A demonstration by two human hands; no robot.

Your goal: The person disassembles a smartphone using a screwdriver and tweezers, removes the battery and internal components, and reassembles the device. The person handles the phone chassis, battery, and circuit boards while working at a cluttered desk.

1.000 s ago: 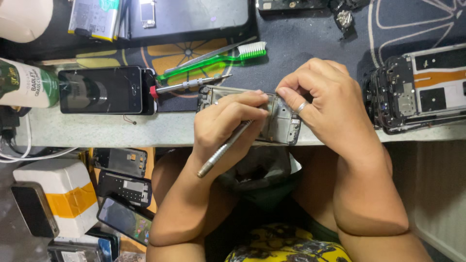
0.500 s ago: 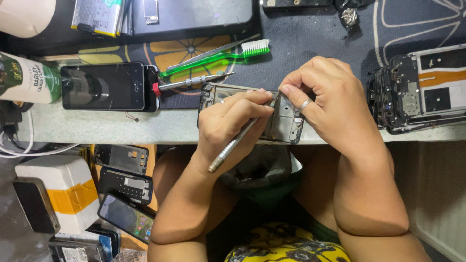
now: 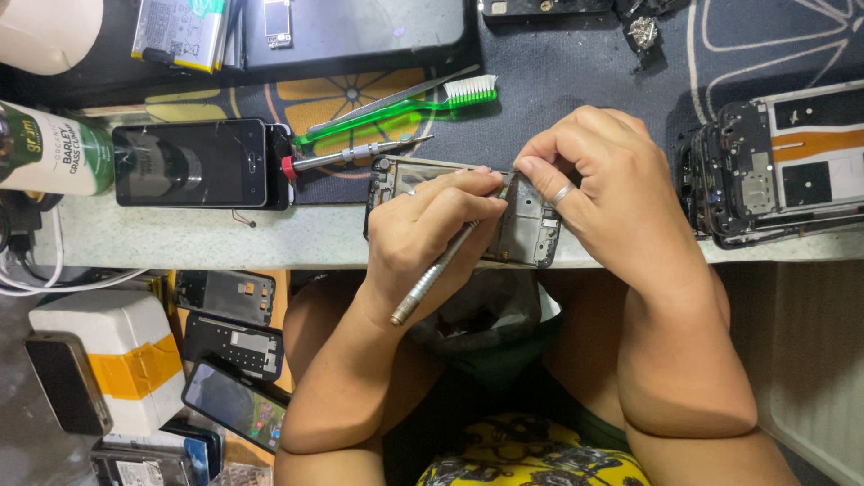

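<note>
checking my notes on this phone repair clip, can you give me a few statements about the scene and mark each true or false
1. The left hand holds a slim metal screwdriver like a pen over the opened phone frame. True.
2. The right hand lies flat on the bench, away from the frame. False: its fingers pinch the frame's upper edge.
3. A green toothbrush lies on the dark mat above the frame. True.
4. The black phone at the left is stripped open. False: it lies closed, screen up.
5. Another dismantled phone sits at the right edge of the bench. True.
</note>
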